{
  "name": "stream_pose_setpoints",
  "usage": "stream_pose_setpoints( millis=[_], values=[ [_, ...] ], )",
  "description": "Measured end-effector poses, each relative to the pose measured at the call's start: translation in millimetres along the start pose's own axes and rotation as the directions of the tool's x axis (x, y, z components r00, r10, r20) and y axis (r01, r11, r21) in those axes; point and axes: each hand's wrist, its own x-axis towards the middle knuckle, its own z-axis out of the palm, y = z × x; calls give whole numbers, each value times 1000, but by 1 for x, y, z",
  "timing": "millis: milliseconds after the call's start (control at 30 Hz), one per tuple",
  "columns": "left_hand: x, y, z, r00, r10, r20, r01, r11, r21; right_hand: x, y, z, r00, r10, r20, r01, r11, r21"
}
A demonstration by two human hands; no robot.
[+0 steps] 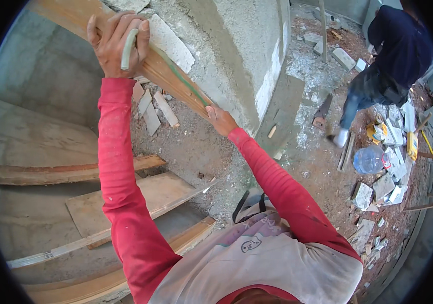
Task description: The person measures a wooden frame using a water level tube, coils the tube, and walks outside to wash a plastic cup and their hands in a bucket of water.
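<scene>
A long wooden board (176, 83) slants from the upper left down to the middle of the view, along a rough plastered wall. Over its upper part my left hand (117, 43) is closed, with fingers curled around the board and a thin translucent green hose (183, 81). A short pale end of the hose curves out of that hand. The hose runs along the board's edge to my right hand (221, 120), closed at the board's lower end with its fingertips partly hidden.
Curved wooden step forms (130, 197) rise at lower left. Broken tile pieces (150, 109) lie under the board. On the right, a co-worker (396, 55) bends near a handsaw (322, 114), a clear water jug (368, 159) and rubble (384, 187). The plastered wall (231, 55) stands ahead.
</scene>
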Motion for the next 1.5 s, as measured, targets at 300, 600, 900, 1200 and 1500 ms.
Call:
stream_pose_setpoints(
  millis=[300,600,900,1200,1500],
  values=[
    [-8,-6,3,1000,14,-23,-12,996,85,3,18,1,972,-228,-50,232,967,104],
    [-12,-1,11,987,-35,156,26,998,56,-3,14,-17,988,-149,36,145,985,95],
    [-9,7,6,983,-95,159,77,990,114,-2,9,-23,987,-149,68,140,983,122],
    [-5,18,2,976,-114,188,80,980,180,-2,16,-17,988,-149,44,141,979,150],
    [-3,20,5,983,-87,165,63,988,143,-5,11,-23,990,-118,83,108,988,110]
  ],
)
